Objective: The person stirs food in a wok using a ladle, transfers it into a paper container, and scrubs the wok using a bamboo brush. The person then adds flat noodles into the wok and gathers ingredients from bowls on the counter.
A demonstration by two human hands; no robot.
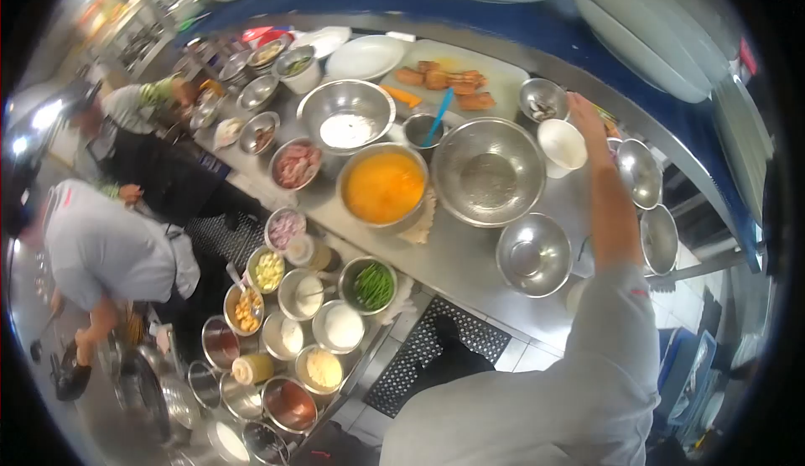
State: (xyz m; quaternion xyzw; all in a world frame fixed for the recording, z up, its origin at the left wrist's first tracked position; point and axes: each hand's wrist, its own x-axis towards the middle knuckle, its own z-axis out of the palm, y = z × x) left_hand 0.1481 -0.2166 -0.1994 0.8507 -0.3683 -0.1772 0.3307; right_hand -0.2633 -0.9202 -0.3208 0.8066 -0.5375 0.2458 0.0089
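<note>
My right hand [589, 117] reaches to the far right side of the steel counter. It is beside the right rim of a small steel bowl [533, 90] with dark and pale pieces inside. I cannot tell whether the fingers grip that rim. Just below the hand stands a white tub [563, 146]. To its left lies a large, wide steel bowl [453, 172], with a smaller steel bowl [514, 275] nearer me. My left hand is out of view.
Orange-brown fish pieces [442, 78] lie on a white board [503, 101]. Beaten egg [384, 184] and raw meat [297, 165] fill bowls leftward. Several ingredient containers, including green beans [374, 286], crowd the lower-left counter. Two co-workers [117, 244] stand at left. Stacked plates [646, 30] overhang the counter.
</note>
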